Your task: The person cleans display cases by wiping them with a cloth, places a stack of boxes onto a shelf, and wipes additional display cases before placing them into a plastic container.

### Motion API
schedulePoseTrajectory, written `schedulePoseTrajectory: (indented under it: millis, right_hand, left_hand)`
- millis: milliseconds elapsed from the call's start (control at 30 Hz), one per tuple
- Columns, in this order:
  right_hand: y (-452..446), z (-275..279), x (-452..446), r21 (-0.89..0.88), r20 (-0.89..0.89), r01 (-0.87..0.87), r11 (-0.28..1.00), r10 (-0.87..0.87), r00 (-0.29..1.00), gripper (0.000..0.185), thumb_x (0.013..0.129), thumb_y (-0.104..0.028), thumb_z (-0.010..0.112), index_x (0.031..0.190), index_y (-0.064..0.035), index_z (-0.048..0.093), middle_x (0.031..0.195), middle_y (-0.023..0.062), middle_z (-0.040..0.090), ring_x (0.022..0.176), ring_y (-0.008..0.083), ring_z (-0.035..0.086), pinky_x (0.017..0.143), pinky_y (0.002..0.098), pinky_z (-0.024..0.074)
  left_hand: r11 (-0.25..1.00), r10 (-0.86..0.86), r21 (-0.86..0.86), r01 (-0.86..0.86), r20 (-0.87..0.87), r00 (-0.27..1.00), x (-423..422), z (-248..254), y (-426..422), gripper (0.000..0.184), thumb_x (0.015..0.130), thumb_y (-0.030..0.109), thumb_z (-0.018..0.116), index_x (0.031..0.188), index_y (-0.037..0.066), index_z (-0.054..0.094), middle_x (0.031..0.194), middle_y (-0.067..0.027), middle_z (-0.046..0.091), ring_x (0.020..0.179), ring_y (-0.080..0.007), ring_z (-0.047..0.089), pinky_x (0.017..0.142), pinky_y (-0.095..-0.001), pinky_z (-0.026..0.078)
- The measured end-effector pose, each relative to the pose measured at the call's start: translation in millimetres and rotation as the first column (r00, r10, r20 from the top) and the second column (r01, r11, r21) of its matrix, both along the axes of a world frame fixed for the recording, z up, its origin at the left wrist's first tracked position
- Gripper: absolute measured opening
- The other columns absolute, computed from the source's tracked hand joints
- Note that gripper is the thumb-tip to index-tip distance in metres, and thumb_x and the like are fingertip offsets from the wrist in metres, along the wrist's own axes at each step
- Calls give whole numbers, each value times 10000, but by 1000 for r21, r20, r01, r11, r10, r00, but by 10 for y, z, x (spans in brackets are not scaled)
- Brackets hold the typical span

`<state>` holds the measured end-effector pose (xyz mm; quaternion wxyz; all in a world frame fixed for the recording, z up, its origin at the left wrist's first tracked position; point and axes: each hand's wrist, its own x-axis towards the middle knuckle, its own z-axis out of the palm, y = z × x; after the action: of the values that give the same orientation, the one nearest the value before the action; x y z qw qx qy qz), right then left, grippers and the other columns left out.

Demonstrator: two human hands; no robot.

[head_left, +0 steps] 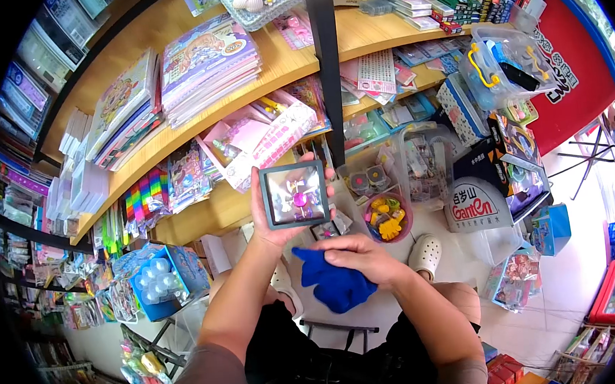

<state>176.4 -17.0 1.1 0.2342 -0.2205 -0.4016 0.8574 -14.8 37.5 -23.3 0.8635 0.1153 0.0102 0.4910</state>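
My left hand (273,236) holds up a small black-framed display box (295,195), its clear front facing me. Inside it is a small pink and gold item that I cannot make out. The fingers of that hand wrap round the back and show at the right and top edges. Lower and to the right, my right hand (362,259) is closed on a bunched blue cloth (336,281), which hangs below the fingers. Cloth and box are apart, with the cloth just under the box.
Wooden shelves (291,61) with stacked books (206,63) curve ahead, split by a black post (326,69). On the floor are a pink bowl of yellow toys (386,216), a clear bin (425,166) and a Ganten carton (477,205). A blue box (167,282) stands at left.
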Motion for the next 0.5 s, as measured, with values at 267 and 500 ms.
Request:
schedulePoseTrajectory:
  millis: [267, 500]
  right_hand:
    - [69, 73, -23, -73, -42, 260, 963, -263, 964, 463, 937, -225, 542, 1344, -30, 439, 1172, 42, 563, 984, 94, 546, 847, 236, 444]
    - [87, -83, -277, 221, 50, 397, 891, -417, 908, 529, 919, -205, 575, 1366, 3, 386, 1260, 66, 506, 1079, 114, 485, 930, 253, 390]
  left_hand:
    - [997, 73, -25, -78, -164, 984, 67, -51, -35, 933, 775, 768, 381, 1396, 74, 320, 1320, -282, 407, 1073, -422, 526, 895, -540, 447]
    - [992, -5, 113, 48, -352, 936, 312, -151, -114, 901, 825, 735, 332, 1431, 72, 262, 1339, -213, 430, 1150, -332, 502, 985, -448, 403]
